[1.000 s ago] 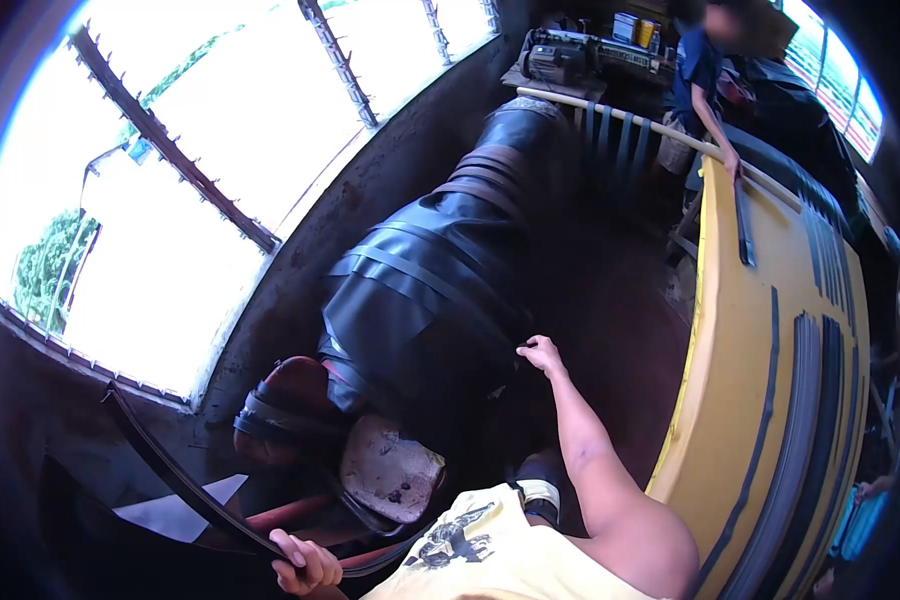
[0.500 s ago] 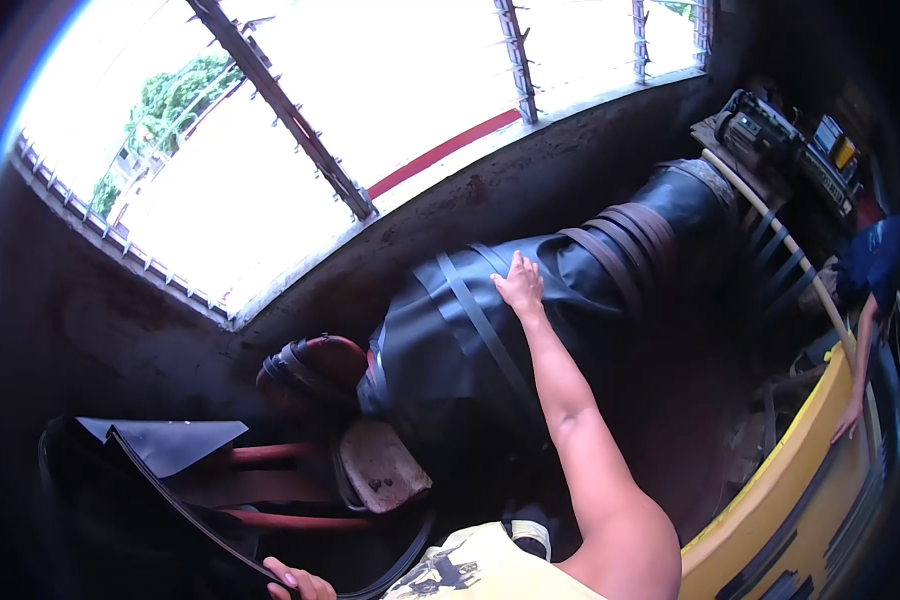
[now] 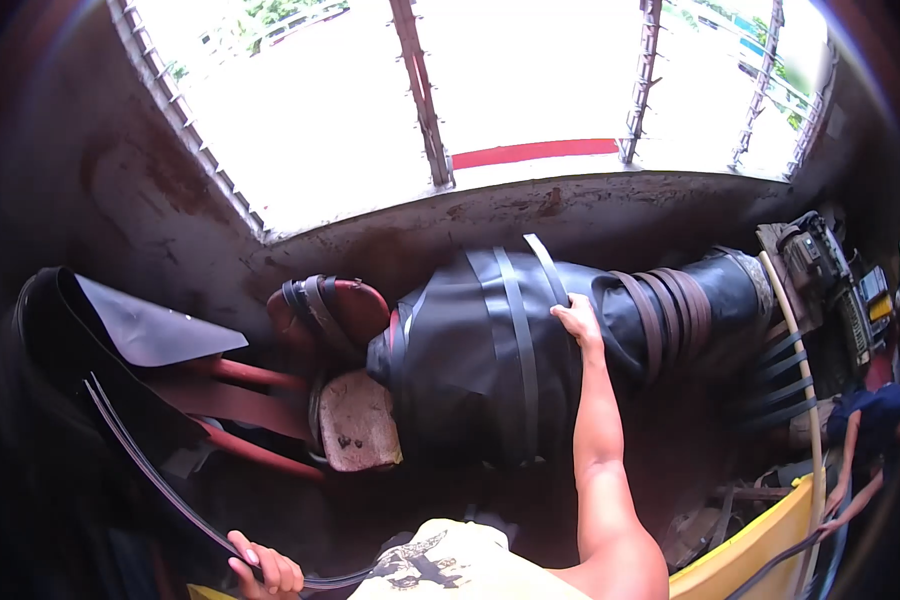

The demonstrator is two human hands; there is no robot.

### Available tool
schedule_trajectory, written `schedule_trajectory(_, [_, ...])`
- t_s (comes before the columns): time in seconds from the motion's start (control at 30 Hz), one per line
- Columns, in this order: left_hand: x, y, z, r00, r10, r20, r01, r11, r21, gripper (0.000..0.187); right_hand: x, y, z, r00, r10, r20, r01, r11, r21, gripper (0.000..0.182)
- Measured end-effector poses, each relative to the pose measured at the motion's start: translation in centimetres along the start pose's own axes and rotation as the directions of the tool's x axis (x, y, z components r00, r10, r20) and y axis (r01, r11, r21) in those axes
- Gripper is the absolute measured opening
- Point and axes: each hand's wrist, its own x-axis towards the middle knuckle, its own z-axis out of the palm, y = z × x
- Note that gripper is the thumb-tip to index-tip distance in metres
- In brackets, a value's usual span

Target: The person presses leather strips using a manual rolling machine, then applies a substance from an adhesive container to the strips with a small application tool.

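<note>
My left hand [image 3: 265, 568], low at the left, is closed around long dark strips [image 3: 155, 470] that curve up to the left and back toward my shirt. My right arm reaches forward, and my right hand [image 3: 580, 322] is closed on one flat dark strap [image 3: 547, 268]. This strap's pale end sticks up beyond the fingers. Beneath that hand lies a bulky form under a black sheet [image 3: 440, 370]. Other grey straps [image 3: 515, 320] drape over the sheet, and several brown bands [image 3: 667, 310] cross its narrower right part.
A red rounded piece [image 3: 355, 310] with straps over it stands left of the sheet, near a worn pale seat-like block [image 3: 360, 425]. Ahead is a barred window [image 3: 420, 80]. At right are a pale pole [image 3: 795, 330], a yellow panel [image 3: 750, 545] and another person's arms [image 3: 850, 480].
My right hand, spread on the black sheet before, now grips a strap with its end raised. The view has turned right. The other person's second arm now shows.
</note>
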Motion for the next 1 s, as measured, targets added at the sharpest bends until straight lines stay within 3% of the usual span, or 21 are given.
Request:
schedule_trajectory(0.07, [-2.0, 0.8, -2.7, 0.999, 0.024, 0.025, -0.026, 0.998, 0.06, 0.03, -3.8, -1.3, -0.9, 0.991, -0.095, 0.095, 0.061, 0.949, 0.311, 0.014])
schedule_trajectory(0.1, [-2.5, 1.1, -3.3, 1.0, 0.023, 0.022, -0.024, 0.998, 0.058, 0.03, -4.9, -0.9, -1.0, 0.981, -0.189, 0.044, 0.169, 0.942, 0.291, 0.01])
schedule_trajectory(0.2, [-3.0, 2.2, -4.0, 0.997, 0.017, 0.074, -0.021, 0.998, 0.053, 0.029, -11.4, -6.3, -2.9, 0.961, -0.271, 0.064, 0.207, 0.848, 0.487, 0.02])
schedule_trajectory(0.33, [-4.6, 4.1, -6.4, 0.996, 0.072, 0.06, -0.074, 0.997, 0.028, 0.027, -20.7, -15.3, -3.8, 0.924, -0.352, 0.151, 0.277, 0.887, 0.369, 0.035])
schedule_trajectory(0.4, [-5.6, 6.1, -7.8, 0.988, 0.12, 0.093, -0.123, 0.992, 0.021, 0.027, -25.6, -20.5, -3.0, 0.855, -0.411, 0.315, 0.262, 0.868, 0.422, 0.044])
schedule_trajectory(0.5, [-8.3, 10.4, -9.9, 0.969, 0.238, 0.065, -0.241, 0.969, 0.045, 0.029, -31.2, -25.4, 2.6, 0.657, -0.544, 0.522, 0.149, 0.772, 0.617, 0.041])
schedule_trajectory(0.6, [-12.5, 15.2, -12.3, 0.922, 0.384, 0.036, -0.386, 0.918, 0.09, 0.027, -36.1, -30.3, 10.9, 0.34, -0.593, 0.73, -0.059, 0.761, 0.646, 0.037])
schedule_trajectory(0.67, [-15.9, 18.1, -13.9, 0.883, 0.468, -0.009, -0.464, 0.877, 0.124, 0.028, -39.9, -32.9, 17.3, 0.2, -0.671, 0.714, -0.11, 0.708, 0.697, 0.038])
schedule_trajectory(0.7, [-18.1, 18.9, -14.4, 0.869, 0.495, -0.022, -0.486, 0.859, 0.162, 0.028, -42.4, -33.3, 20.0, 0.165, -0.716, 0.678, -0.208, 0.647, 0.734, 0.042])
schedule_trajectory(0.73, [-19.8, 20.0, -14.7, 0.852, 0.522, -0.032, -0.508, 0.84, 0.19, 0.028, -44.5, -35.5, 22.3, 0.161, -0.659, 0.735, -0.128, 0.724, 0.677, 0.035])
schedule_trajectory(0.8, [-22.2, 21.9, -15.3, 0.822, 0.564, -0.072, -0.533, 0.809, 0.247, 0.029, -46.3, -38.6, 26.5, -0.047, -0.647, 0.761, -0.25, 0.745, 0.618, 0.044])
schedule_trajectory(0.87, [-24.6, 22.8, -15.9, 0.787, 0.596, -0.161, -0.55, 0.795, 0.257, 0.029, -49.3, -41.9, 30.2, -0.169, -0.625, 0.762, -0.362, 0.758, 0.542, 0.038])
schedule_trajectory(0.97, [-26.7, 24.7, -16.3, 0.735, 0.631, -0.248, -0.534, 0.764, 0.362, 0.03, -52.8, -46.4, 35.8, -0.275, -0.64, 0.718, -0.252, 0.768, 0.588, 0.038])
schedule_trajectory(1.0, [-27.3, 25.2, -16.6, 0.707, 0.649, -0.281, -0.525, 0.748, 0.407, 0.03, -53.7, -47.4, 38.0, -0.311, -0.652, 0.692, -0.317, 0.757, 0.572, 0.037])
